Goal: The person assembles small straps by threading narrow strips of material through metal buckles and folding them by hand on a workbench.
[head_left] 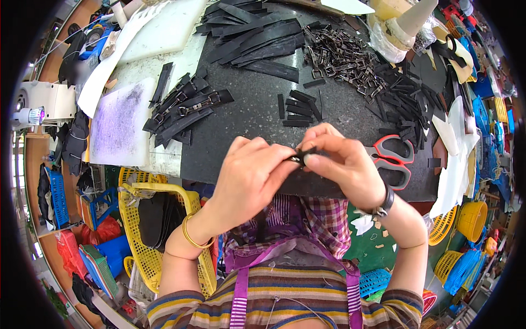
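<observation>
My left hand (249, 171) and my right hand (346, 167) meet above the near edge of the dark table. Pinched between their fingertips is a black strap piece with a shiny metal buckle (297, 159), mostly hidden by the fingers. Just beyond the hands lies a small group of short black strips (299, 108). Grey-and-red scissors (405, 159) rest beside my right wrist. To the left, black straps fitted with buckles (183, 108) are gathered in a loose heap. A pile of loose metal buckles (342, 60) sits at the far right of the table.
Long black strips (257, 38) are heaped at the back, and more short pieces (408, 104) at the right. A purple-stained white board (121, 123) lies at the left. Below the table's left edge stands a yellow basket (131, 219) containing black pieces. A wrapped cone-shaped object (415, 22) stands far right.
</observation>
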The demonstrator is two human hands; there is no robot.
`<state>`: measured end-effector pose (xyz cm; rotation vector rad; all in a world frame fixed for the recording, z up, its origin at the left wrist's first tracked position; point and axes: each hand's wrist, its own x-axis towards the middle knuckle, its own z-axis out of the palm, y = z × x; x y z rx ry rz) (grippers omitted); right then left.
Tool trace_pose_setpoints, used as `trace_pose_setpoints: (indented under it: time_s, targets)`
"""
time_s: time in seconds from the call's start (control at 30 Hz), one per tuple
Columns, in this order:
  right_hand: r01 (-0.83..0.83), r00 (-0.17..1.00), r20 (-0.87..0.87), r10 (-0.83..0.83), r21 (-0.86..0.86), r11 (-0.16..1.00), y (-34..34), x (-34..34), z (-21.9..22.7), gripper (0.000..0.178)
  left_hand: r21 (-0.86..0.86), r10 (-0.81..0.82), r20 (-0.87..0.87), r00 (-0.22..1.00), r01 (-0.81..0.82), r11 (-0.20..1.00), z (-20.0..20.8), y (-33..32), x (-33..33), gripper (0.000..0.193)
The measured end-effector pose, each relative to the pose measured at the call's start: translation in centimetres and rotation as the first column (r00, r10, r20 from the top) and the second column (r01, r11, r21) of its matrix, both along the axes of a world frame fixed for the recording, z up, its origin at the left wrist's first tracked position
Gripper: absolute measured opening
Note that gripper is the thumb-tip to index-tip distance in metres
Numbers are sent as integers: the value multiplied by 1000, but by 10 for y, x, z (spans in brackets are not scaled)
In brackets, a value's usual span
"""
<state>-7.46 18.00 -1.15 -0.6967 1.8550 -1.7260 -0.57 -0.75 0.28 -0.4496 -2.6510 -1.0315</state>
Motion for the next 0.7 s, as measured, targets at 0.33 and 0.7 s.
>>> trace_pose_setpoints:
  time_s: [0.33, 0.7]
  targets:
    - [348, 595, -802, 58, 322, 881, -10, -61, -27, 13, -432, 139, -325, 936, -277, 858, -11, -64, -68, 24]
    - [385, 620, -782, -65, 231, 894, 11, -56, -9, 12, -379, -373, -214, 903, 275, 883, -34, -34, -198, 19]
